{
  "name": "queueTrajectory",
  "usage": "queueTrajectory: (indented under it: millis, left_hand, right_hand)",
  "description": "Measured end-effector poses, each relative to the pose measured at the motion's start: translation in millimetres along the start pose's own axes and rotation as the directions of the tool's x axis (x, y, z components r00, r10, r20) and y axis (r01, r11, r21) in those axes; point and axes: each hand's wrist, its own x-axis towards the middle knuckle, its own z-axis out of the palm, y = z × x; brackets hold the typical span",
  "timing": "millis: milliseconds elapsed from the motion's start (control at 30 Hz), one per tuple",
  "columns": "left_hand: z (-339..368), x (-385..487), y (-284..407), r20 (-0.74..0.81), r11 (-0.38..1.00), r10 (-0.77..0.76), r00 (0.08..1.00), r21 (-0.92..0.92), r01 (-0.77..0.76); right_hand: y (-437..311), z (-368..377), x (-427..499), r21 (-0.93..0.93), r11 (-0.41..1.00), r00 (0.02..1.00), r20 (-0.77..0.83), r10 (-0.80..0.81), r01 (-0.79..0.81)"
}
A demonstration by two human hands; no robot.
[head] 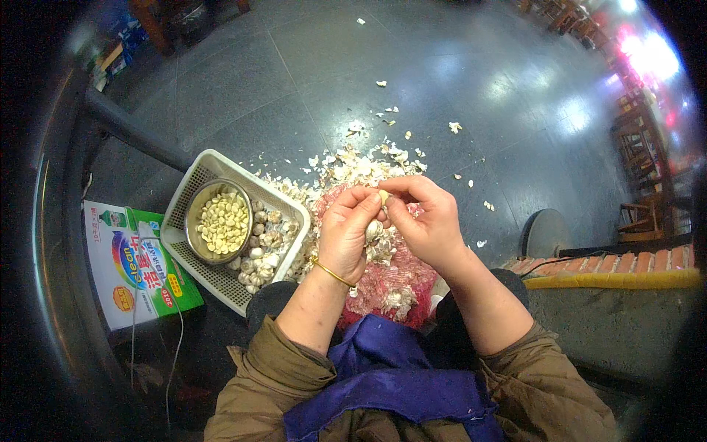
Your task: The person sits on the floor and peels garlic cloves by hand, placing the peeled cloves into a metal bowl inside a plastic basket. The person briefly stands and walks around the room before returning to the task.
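Observation:
My left hand, with a gold bangle at the wrist, pinches a pale yellow garlic clove between thumb and fingers. Fingertips of my right hand meet on the same clove from the other side. Just under the fingers shows a whitish garlic bulb, partly covered by my left hand; whether it is gripped I cannot tell. Below both hands, a red mesh bag lies strewn with papery garlic skins. To the left, a plastic basket holds a metal bowl of peeled cloves beside unpeeled garlic.
A printed detergent carton stands left of the basket, with a thin cord hanging across it. A dark bar runs behind the basket. Loose skins dot the dark tiled floor. At right are a round disc-shaped base and a brick-topped ledge.

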Motion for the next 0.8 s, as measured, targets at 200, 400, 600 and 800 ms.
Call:
queueTrajectory:
  millis: [200, 400, 600, 800]
  left_hand:
    - [5.4, -2.6, -0.2, -0.057, 1.000, 0.019, 0.998, -0.007, -0.019]
    - [5.5, -3.2, -1.8, -0.071, 0.968, 0.198, 0.978, 0.171, -0.184]
    - [-0.3, -3.7, -3.1, -0.059, 0.964, 0.215, 0.975, 0.170, -0.203]
    - [-2.5, -3.5, -2.4, -0.060, 0.973, 0.178, 0.982, 0.157, -0.167]
  right_hand:
    - [2.3, -1.0, -0.7, 0.174, 0.971, 0.986, 0.077, 0.151, -0.162]
    - [0.8, -2.2, 0.1, 0.340, 0.894, 0.957, 0.103, 0.273, -0.291]
    - [-1.1, -4.0, 0.9, 0.429, 0.833, 0.937, 0.138, 0.322, -0.350]
    - [-1.3, -6.9, 2.0, 0.513, 0.725, 0.888, 0.254, 0.383, -0.459]
